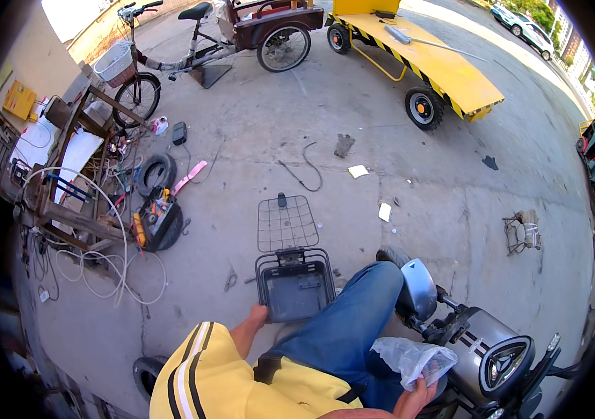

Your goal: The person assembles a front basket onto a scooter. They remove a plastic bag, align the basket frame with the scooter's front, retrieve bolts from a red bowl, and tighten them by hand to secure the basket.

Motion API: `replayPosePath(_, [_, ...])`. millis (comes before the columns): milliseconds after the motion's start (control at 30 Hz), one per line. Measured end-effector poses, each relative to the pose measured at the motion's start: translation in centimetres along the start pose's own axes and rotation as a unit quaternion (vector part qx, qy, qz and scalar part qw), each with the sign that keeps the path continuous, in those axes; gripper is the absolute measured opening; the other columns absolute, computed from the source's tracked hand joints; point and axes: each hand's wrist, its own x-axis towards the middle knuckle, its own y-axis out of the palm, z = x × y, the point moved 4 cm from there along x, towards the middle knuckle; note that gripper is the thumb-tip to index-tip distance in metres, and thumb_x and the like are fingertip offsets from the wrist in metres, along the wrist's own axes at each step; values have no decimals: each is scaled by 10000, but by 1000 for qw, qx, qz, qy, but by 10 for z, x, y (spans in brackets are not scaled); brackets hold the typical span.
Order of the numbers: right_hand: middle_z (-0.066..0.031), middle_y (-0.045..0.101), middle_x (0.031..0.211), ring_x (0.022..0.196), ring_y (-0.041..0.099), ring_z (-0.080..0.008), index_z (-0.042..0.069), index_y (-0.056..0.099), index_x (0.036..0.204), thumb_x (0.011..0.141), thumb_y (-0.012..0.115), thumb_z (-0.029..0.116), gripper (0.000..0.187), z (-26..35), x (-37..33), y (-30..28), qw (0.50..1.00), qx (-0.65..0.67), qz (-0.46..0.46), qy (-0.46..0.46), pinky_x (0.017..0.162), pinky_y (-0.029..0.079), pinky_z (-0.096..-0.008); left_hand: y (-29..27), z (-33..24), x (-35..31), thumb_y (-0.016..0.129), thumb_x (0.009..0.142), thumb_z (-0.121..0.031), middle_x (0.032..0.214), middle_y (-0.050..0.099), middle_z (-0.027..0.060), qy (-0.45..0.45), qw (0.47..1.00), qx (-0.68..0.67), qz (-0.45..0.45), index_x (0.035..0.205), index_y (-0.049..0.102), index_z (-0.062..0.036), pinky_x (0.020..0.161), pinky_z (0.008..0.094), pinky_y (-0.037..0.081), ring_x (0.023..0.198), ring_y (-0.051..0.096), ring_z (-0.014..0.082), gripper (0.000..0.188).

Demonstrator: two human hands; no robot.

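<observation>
On the ground before me stands a black basket (294, 297) with its wire-grid lid (287, 227) folded back, away from me. My left hand (259, 315) is closed on the basket's near left edge. A clear plastic bag (409, 356) is gripped by my right hand (419, 397), beside my bent knee in blue jeans. What the bag contains, if anything, I cannot make out. Close to the right of that hand is a grey electric scooter (475, 342), with its front wheel partly hidden behind my leg.
At left, a toolbox (164, 227), a loose tyre (156, 174) and a coiled pale hose (126, 269) lie by a cluttered wooden frame (77, 216). Farther off stand a tricycle (196, 56) and a yellow flatbed cart (437, 63). A small folding stool (523, 232) is at right.
</observation>
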Motion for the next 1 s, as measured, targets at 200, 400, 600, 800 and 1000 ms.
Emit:
replayPosePath(200, [-230, 550, 1373, 1203, 610, -333, -21, 455, 1470, 920, 540, 6, 558, -7, -6, -5, 993, 102, 54, -19, 975, 538, -436, -27, -49, -18, 510, 843, -57, 1008, 655, 274, 15, 999, 49, 19, 1112, 598, 105, 536, 633, 544, 793, 682, 425, 326])
replayPosePath(400, [-182, 588, 1313, 1134, 644, -319, -10, 469, 1402, 944, 513, 10, 461, -4, 0, 19, 987, 110, 90, 80, 872, 606, -457, -73, -70, -41, 444, 868, 5, 1053, 620, 232, -12, 1000, 20, 18, 1212, 586, 46, 546, 556, 619, 798, 696, 419, 373])
replayPosePath(600, [-173, 618, 1271, 1134, 654, -311, -35, 506, 1368, 958, 485, -19, 411, -48, 20, 13, 983, 105, 75, 132, 867, 613, -460, -83, -87, -85, 394, 866, 26, 1134, 607, 261, -14, 998, -53, 5, 1329, 476, 49, 582, 529, 638, 828, 700, 443, 471])
replayPosePath(800, [-194, 567, 1356, 1194, 628, -344, -25, 516, 1372, 961, 475, -40, 413, -123, 64, 25, 969, 84, 42, 228, 898, 607, -480, -80, -106, -103, 327, 830, 51, 1352, 496, 309, -49, 996, -80, 3, 1522, 304, 42, 884, 715, 538, 1132, 599, 542, 692])
replayPosePath(1000, [-208, 514, 1416, 1147, 631, -357, -32, 402, 1473, 949, 636, 216, 625, -165, 114, 46, 962, -101, 22, 253, 841, 604, -474, -93, -89, -101, 305, 810, 70, 1413, 432, 316, -85, 983, -160, -27, 1545, 249, 36, 967, 780, 446, 1225, 532, 572, 738])
